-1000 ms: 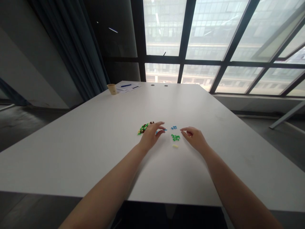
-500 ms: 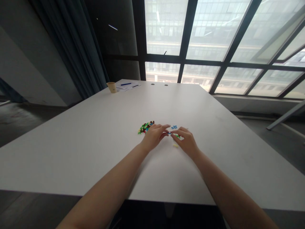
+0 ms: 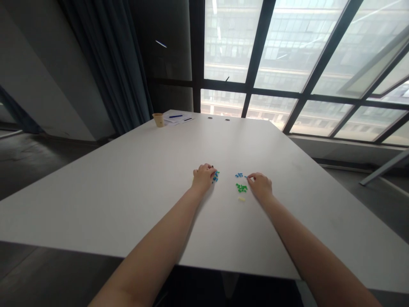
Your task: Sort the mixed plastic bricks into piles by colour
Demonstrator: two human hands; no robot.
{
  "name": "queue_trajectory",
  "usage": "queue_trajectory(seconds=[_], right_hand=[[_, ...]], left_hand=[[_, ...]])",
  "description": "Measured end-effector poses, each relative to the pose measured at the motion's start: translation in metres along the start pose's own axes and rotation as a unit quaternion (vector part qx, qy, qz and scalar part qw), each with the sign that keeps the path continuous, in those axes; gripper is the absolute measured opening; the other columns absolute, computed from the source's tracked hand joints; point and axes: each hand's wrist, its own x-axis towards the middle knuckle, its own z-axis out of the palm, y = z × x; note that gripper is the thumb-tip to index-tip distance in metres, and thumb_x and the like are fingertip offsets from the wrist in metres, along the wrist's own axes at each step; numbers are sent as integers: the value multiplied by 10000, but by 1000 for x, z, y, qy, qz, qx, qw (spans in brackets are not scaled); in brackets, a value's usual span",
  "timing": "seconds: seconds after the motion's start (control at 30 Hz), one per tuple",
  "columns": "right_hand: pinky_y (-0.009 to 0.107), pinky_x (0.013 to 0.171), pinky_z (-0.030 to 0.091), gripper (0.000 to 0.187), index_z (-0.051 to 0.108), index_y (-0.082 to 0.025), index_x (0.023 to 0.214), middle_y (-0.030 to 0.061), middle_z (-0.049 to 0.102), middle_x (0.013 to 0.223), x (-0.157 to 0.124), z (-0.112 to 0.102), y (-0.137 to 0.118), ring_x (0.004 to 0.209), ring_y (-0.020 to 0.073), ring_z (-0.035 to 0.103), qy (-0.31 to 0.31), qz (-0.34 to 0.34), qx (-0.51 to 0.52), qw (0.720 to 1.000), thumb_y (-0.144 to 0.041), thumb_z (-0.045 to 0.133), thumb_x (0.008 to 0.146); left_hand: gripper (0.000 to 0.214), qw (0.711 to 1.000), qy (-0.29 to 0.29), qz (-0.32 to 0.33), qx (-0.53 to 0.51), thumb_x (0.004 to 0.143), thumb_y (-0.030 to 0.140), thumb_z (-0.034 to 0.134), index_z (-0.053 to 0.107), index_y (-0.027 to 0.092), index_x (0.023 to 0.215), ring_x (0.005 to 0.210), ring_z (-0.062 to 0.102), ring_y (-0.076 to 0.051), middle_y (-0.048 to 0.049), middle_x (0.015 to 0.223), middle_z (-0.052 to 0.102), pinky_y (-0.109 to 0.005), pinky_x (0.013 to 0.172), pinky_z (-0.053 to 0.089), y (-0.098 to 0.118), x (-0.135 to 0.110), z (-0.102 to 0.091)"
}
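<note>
On the white table [image 3: 128, 187], my left hand [image 3: 203, 175] lies with fingers curled over a mixed pile of small coloured pieces [image 3: 216, 176], of which only a few blue and green ones show past the fingertips. What the fingers hold is hidden. My right hand [image 3: 261, 185] pinches a thin blue piece [image 3: 246, 176] at its fingertips, right beside a small blue pile [image 3: 239, 175]. Just left of that hand lies a green pile [image 3: 242, 187], and nearer me a single pale yellow piece [image 3: 242, 199].
A paper cup [image 3: 158, 120] and papers with pens [image 3: 179, 118] sit at the table's far left corner. Two round holes [image 3: 219, 119] mark the far edge. Large windows stand behind, a dark curtain at the left.
Half a second ago both hands met over a blue piece. Now they have parted: the left is back on the mixed pile, the right sits by the blue pile with the piece.
</note>
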Motion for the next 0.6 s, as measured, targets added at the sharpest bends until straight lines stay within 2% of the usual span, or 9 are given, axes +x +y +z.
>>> queue_trajectory(seconds=[0.13,0.3,0.5,0.6], right_hand=[[303,685,340,250,680,-224,850,51,664,893,4,6,-4,835,188,573,-25,31,-17,999,-330,467,775],[305,696,344,282,678,-247,914,54,675,911,3,6,-7,852,190,581,-35,28,-2,999,-323,435,793],[299,692,336,282,683,-245,896,39,672,820,-5,-7,4,768,174,578,-10,16,10,1000,-274,436,763],[286,671,336,277,685,-232,865,31,661,783,-8,-9,8,722,163,563,0,-1,24,1000,-263,436,749]], left_hand=[[230,1000,-27,-2,11,812,214,482,659,310,923,1005,462,-231,-50,1050,558,-389,767,355,-3,0,8],[349,999,-42,-6,1,810,114,413,663,330,925,1012,456,-213,-43,1060,555,-390,787,338,-4,0,10],[206,997,-71,32,16,785,303,514,652,297,939,1038,438,-227,-46,1082,548,-394,824,335,0,-3,9],[170,995,-86,41,23,769,312,540,654,266,887,1067,428,-231,-47,1081,554,-388,836,339,2,-3,10]])
